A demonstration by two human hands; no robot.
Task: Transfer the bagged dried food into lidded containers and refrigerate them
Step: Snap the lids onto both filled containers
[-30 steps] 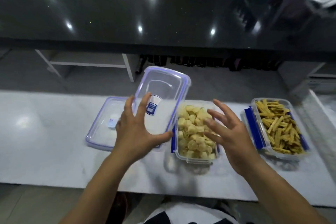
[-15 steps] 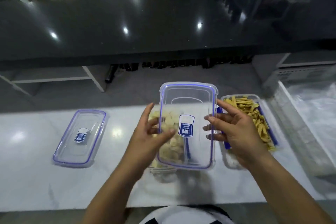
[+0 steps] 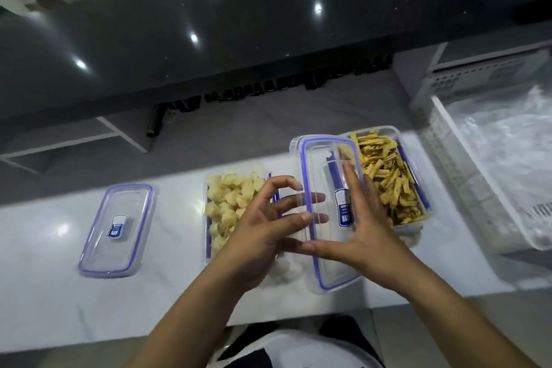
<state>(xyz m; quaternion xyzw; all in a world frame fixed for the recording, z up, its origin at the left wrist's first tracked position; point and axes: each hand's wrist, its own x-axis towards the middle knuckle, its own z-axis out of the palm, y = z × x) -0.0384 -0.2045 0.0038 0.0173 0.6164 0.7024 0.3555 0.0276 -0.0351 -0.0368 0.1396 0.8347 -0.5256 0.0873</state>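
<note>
Both hands hold a clear lid (image 3: 325, 218) with a blue seal between them: the left hand (image 3: 263, 230) has its thumb on the lid's left edge and fingers curled beneath it, seen through the plastic, while the right hand (image 3: 364, 227) lies with fingers straight against its right side, thumb along the near edge. At 9 o'clock from the lid sits an open box of pale dried pieces (image 3: 230, 200); at 2 o'clock, an open box of yellow strips (image 3: 388, 179). A second lid (image 3: 118, 227) lies flat on the white tabletop (image 3: 44, 293), far at 9 o'clock. A white basket (image 3: 466, 188) stands at 3 o'clock.
</note>
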